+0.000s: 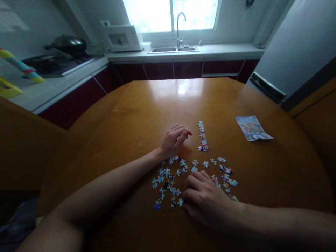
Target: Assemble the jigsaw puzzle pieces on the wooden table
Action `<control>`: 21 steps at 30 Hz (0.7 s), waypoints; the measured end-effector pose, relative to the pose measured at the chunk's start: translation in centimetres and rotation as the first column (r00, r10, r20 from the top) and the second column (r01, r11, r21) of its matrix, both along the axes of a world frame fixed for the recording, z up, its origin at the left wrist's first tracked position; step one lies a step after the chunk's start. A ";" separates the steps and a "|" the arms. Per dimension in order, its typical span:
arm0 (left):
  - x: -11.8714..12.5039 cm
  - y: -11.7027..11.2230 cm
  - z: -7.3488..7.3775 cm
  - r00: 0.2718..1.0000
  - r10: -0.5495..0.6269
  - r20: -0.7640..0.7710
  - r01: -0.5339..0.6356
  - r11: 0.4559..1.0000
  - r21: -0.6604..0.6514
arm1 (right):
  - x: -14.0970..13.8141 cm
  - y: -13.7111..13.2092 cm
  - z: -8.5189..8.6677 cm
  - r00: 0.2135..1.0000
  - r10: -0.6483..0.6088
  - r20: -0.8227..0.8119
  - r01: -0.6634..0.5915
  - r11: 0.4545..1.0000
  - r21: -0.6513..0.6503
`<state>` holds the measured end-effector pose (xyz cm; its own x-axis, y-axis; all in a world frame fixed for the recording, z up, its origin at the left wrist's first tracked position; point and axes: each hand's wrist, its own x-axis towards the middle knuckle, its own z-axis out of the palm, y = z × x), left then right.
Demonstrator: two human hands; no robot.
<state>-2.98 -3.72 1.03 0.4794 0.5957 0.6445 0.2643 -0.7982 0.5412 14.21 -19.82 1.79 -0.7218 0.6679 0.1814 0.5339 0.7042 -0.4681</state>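
Observation:
Several small loose jigsaw pieces (168,176) lie scattered on a round wooden table (147,115). A short joined strip of pieces (202,136) runs away from me just beyond them. My left hand (174,140) rests on the table left of the strip, fingers loosely curled, nothing visible in it. My right hand (203,199) lies palm down over the near part of the scatter, fingers bent, their tips touching loose pieces (180,202). Whether it pinches one is hidden.
A printed picture sheet (253,128) lies on the table at the right. Behind are a counter with a sink and tap (178,38), a microwave (122,38), a wok on a stove (68,45), and a fridge (296,52) at the right.

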 end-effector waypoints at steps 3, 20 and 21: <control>0.0 0.0 -0.1 1.000 -0.002 -0.002 0.002 1.000 -0.017 | 0.7 1.4 0.5 0.995 -0.032 -0.093 0.034 0.999 0.021; 0.1 -0.2 -0.1 0.949 -0.082 -0.304 0.082 0.997 -0.013 | 6.5 11.7 -1.2 0.882 -0.407 -0.239 0.420 0.907 0.006; 0.1 -0.2 -0.2 0.944 -0.089 -0.317 0.092 0.996 -0.007 | 6.4 11.7 -1.2 0.883 -0.408 -0.230 0.421 0.907 0.008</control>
